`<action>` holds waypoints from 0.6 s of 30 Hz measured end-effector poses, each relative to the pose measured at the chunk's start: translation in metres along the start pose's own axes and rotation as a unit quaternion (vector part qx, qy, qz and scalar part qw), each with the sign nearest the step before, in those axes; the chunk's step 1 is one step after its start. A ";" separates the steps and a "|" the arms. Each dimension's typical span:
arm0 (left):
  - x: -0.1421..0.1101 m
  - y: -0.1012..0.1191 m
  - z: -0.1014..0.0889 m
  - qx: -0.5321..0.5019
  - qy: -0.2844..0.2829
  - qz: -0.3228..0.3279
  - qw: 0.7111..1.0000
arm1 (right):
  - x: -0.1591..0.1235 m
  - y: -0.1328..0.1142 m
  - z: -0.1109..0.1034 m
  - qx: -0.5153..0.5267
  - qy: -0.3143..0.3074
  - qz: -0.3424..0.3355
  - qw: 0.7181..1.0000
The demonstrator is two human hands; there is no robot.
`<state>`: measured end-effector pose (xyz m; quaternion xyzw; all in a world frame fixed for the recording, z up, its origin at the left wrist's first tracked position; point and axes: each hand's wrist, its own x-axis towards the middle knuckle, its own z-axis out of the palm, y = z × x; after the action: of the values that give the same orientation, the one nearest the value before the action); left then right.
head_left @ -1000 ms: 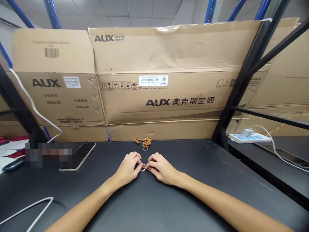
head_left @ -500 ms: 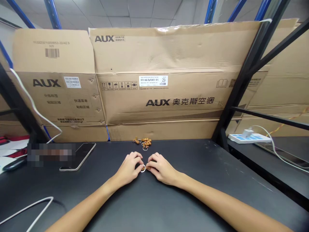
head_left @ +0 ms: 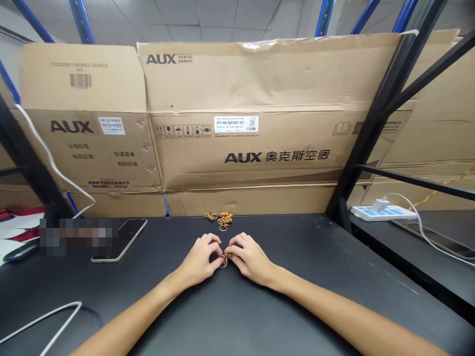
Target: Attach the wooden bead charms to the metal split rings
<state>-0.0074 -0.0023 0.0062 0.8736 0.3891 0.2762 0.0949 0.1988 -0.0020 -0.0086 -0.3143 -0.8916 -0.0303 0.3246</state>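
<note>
My left hand (head_left: pixel 200 259) and my right hand (head_left: pixel 248 257) meet at the middle of the black table (head_left: pixel 297 277), fingers curled. Between their fingertips sits a small metal key ring (head_left: pixel 223 262), pinched by my left hand. My right hand pinches a small brown bead charm (head_left: pixel 227 255) against the ring. A little heap of brown bead charms with rings (head_left: pixel 221 218) lies further back, by the cardboard.
Large AUX cardboard boxes (head_left: pixel 260 123) wall off the back of the table. A phone (head_left: pixel 120 240) lies at the left, a white cable (head_left: pixel 44 321) at the near left. A black rack post (head_left: pixel 371 123) rises at the right, beside a white power strip (head_left: pixel 384 211).
The ring, plainly visible and flat before, is now mostly covered by my fingertips, which have closed in tighter. Both hands stay in the same place.
</note>
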 end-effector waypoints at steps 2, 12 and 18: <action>0.000 0.000 0.000 0.013 0.012 0.004 1.000 | 0.000 0.000 0.000 0.003 0.007 -0.003 1.000; 0.001 -0.006 0.001 0.043 0.077 -0.035 0.995 | 0.001 0.001 -0.001 0.027 -0.018 -0.030 0.999; 0.000 -0.002 0.001 0.065 0.043 0.040 0.996 | 0.000 0.000 0.000 0.014 -0.009 -0.018 1.000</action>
<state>-0.0084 -0.0009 0.0049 0.8802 0.3744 0.2915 0.0103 0.1990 -0.0017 -0.0084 -0.2943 -0.9003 -0.0206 0.3200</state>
